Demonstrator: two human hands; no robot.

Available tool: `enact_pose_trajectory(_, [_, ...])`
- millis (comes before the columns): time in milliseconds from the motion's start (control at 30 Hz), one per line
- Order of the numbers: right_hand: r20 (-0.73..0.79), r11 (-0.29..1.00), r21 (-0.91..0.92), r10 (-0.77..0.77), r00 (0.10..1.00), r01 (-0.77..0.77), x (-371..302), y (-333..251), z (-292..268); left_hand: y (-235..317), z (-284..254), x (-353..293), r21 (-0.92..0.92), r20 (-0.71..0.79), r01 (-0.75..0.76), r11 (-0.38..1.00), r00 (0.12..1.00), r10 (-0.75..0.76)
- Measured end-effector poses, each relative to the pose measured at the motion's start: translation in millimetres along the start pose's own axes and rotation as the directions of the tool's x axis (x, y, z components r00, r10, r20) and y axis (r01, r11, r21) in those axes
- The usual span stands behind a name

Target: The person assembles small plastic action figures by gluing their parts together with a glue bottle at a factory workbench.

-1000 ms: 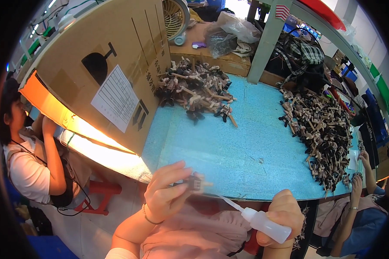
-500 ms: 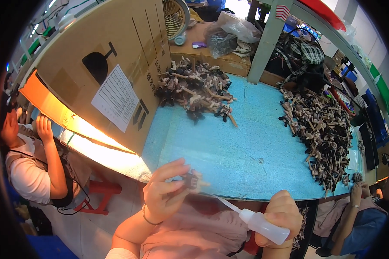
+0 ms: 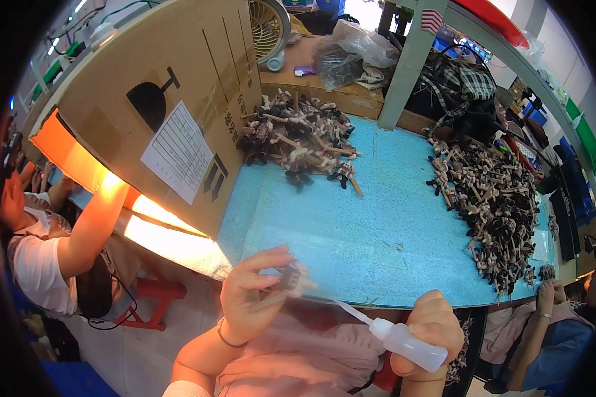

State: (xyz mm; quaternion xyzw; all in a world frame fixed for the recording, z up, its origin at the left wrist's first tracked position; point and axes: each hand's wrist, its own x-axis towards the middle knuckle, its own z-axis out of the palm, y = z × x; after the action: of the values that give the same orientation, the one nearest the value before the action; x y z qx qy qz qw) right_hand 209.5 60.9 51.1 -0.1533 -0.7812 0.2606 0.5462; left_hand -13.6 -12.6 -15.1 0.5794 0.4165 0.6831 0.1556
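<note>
Left hand up at the desk's near edge, and it's pinching a small figure between thumb and fingertips. The figure is blurred, dark in the body with paler parts, held up off the desk surface. Over to the right hand: closed in a fist around a white squeeze bottle, body tilted, spout slanting up and left towards the figure. The tip is near it; whether they touch, I cannot tell.

Now the edges. The desk's front edge runs just behind both hands, with the bottle on the person's side of it. On the left a tall cardboard box makes a wall, its lower corner coming close to the left hand. Against that box, farther back, sits one heap of figures. A larger pile fills the right side, spilling down to the front edge. Between the two, a wide blue stretch of desk runs back from the front edge towards the grey post, and there's the broadest room for moving. Past the box, a seated co-worker reaches into the bright light; beyond the right pile, another co-worker's hands meet at the desk's edge.
</note>
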Motion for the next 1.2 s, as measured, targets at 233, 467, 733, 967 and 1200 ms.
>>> enact_pose_trajectory(233, [0.102, 1.0, -0.015, 0.011, 0.995, -0.009, 7.9, -7.0, -3.1, 3.4, 2.7, 1.6, -0.129, -0.01, 0.119, 0.984, 0.993, -0.122])
enact_pose_trajectory(467, [0.123, 1.0, 0.004, 0.023, 0.992, -0.024, 7.0, -6.8, -3.0, 3.6, 3.4, 2.8, -0.232, 0.023, 0.178, 0.956, 0.984, -0.178])
enact_pose_trajectory(733, [0.125, 1.0, -0.007, 0.024, 0.992, -0.024, 8.1, -6.8, -2.8, 8.4, 4.9, 3.9, -0.311, 0.008, 0.243, 0.919, 0.967, -0.254])
enact_pose_trajectory(967, [0.063, 0.998, -0.023, -0.058, 0.996, 0.06, 8.9, 2.1, -0.1, 11.6, 4.5, 2.6, -0.394, 0.005, 0.306, 0.867, 0.944, -0.331])
enact_pose_trajectory(1200, [0.06, 0.998, -0.007, -0.064, 0.996, 0.065, 10.0, 2.3, -0.3, 9.1, 3.6, 3.1, -0.357, 0.043, 0.239, 0.903, 0.97, -0.24])
